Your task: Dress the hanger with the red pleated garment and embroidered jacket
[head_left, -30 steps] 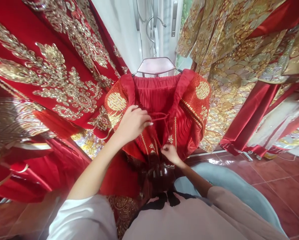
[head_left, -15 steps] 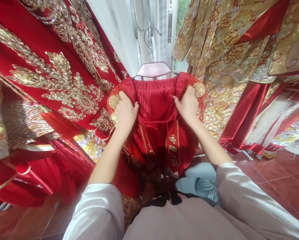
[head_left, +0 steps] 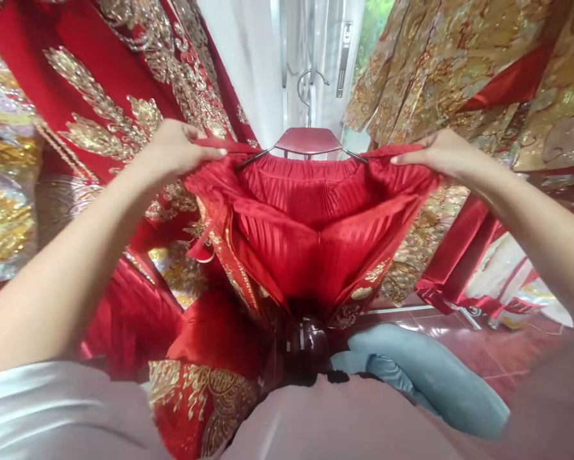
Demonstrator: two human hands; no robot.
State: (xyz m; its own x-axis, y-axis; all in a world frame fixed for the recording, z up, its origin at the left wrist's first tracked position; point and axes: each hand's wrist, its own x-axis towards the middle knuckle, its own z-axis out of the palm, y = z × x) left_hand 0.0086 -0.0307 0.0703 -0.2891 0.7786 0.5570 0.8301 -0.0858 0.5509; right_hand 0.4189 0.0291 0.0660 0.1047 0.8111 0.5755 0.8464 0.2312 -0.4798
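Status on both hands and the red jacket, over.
Left hand, right hand gripping opposite sides of red embroidered jacket, spread open. Hanger at neckline. Gold garment behind right hand.

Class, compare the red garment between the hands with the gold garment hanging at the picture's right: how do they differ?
The red garment is held spread open by the left hand and right hand; the gold garment hangs with neither hand holding it. The red garment shows mostly red, pleated-looking fabric, while the gold garment is mostly gold and densely patterned. Both carry gold decoration.
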